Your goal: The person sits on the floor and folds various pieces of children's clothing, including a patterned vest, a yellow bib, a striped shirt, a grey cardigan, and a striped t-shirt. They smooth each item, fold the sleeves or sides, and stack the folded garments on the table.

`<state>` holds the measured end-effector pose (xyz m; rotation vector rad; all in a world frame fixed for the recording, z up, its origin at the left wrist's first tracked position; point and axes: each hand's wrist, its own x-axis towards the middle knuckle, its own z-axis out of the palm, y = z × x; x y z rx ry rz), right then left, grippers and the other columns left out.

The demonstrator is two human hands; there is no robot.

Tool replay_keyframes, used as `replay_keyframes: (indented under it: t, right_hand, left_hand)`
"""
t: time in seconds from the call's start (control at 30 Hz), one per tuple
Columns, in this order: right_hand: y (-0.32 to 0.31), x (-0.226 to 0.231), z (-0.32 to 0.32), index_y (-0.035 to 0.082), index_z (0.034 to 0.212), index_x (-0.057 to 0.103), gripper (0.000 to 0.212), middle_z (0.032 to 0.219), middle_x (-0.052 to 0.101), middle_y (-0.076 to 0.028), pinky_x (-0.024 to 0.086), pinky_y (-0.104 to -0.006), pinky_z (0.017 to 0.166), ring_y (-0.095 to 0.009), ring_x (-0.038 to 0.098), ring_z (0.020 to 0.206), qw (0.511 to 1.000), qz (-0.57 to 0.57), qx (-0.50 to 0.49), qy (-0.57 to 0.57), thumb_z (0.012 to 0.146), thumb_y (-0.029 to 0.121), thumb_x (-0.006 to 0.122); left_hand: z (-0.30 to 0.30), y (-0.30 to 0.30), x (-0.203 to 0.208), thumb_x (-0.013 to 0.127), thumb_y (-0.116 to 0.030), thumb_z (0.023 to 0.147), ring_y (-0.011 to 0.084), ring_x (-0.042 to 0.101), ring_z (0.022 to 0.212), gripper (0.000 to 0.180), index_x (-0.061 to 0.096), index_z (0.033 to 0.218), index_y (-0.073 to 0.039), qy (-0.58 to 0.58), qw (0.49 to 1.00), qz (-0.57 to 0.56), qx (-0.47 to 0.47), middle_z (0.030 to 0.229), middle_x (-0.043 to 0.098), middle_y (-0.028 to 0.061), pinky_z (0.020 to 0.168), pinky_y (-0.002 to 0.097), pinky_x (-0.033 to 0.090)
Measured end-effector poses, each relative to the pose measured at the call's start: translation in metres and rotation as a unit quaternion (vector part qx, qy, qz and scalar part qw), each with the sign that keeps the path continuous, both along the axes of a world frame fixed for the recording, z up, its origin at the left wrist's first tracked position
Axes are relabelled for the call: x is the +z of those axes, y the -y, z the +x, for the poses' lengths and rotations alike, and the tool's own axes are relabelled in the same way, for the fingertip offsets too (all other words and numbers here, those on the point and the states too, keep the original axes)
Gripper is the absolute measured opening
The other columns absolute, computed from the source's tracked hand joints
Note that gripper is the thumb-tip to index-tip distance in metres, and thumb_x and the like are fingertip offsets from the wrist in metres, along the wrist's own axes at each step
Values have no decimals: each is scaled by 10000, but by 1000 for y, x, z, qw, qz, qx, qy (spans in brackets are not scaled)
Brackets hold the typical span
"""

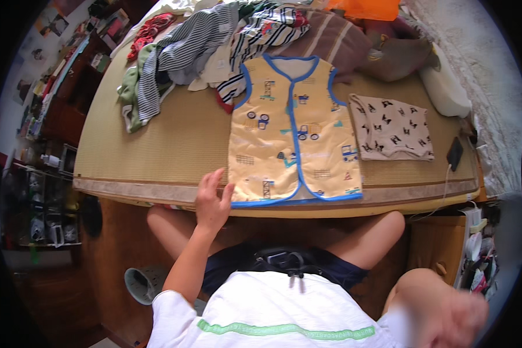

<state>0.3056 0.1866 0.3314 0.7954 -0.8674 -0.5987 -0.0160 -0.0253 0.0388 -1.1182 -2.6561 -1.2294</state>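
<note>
Nearest, the blurred right hand (467, 310) is off to the person's right, too smeared to tell whether it is spread or closed, while the left hand (213, 203), empty with fingers loosely parted, is by the mat's front edge beside the lower left corner of a yellow, blue-trimmed sleeveless vest with vehicle prints (272, 145). The vest lies flat on the woven tan mat (156, 156), just left of a folded beige cloth with dark figures (393, 130). Beyond is a heap of striped clothes (197, 40).

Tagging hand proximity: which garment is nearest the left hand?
The blue-edged yellow vest: its lower left corner is beside the left hand. The beige garment to its right and the clothes pile behind lie farther off.
</note>
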Motion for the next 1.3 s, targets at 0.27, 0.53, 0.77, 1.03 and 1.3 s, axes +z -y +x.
replay_keyframes:
  t: [0.27, 0.53, 0.77, 1.03, 1.3]
  right_hand:
    - [-48, -250, -17, 46, 1070, 658, 344, 1147, 640, -138, 536, -421, 850, -340, 641, 994, 445, -540, -298, 649, 741, 32, 759]
    - [-37, -251, 18, 38, 925, 670, 237, 986, 669, -154, 557, -426, 783, -368, 656, 920, 384, -514, -211, 738, 720, -81, 665]
    - [-45, -225, -41, 23, 1110, 668, 274, 1153, 660, -166, 528, -424, 907, -381, 625, 1092, 436, -542, -161, 700, 839, 26, 710]
    - [-104, -302, -106, 94, 1504, 443, 645, 1613, 314, -166, 169, -547, 1222, -356, 195, 1528, 387, -464, -357, 712, 972, 436, 571]
    - [-216, -291, -197, 11, 1158, 678, 377, 1245, 662, -187, 487, -418, 990, -376, 617, 1136, 473, -606, -213, 603, 807, 136, 732]
  left_hand:
    - [23, 1, 1, 776, -262, 857, 273, 674, 664, 378, 621, 1126, -46, 102, 989, -82, 61, 700, 672, 75, 646, 419, 519]
    - [31, 46, 40, 812, -147, 785, 184, 646, 617, 404, 628, 1130, -45, 190, 966, -167, -43, 649, 641, 73, 610, 332, 507]
    - [15, -17, 46, 696, -50, 872, 330, 675, 1047, 245, 688, 1117, -53, -93, 986, -42, -131, 1111, 696, 141, 876, 424, 547]
    - [-27, -91, 0, 548, -537, 963, 309, 68, 1568, 859, 232, 1599, -54, -123, 939, -255, -196, 1677, 165, 160, 1260, 473, 63]
    - [-132, -171, 15, 748, -103, 823, 366, 587, 1203, 482, 590, 1271, -25, -111, 988, 52, -92, 1281, 642, 178, 1035, 426, 462]
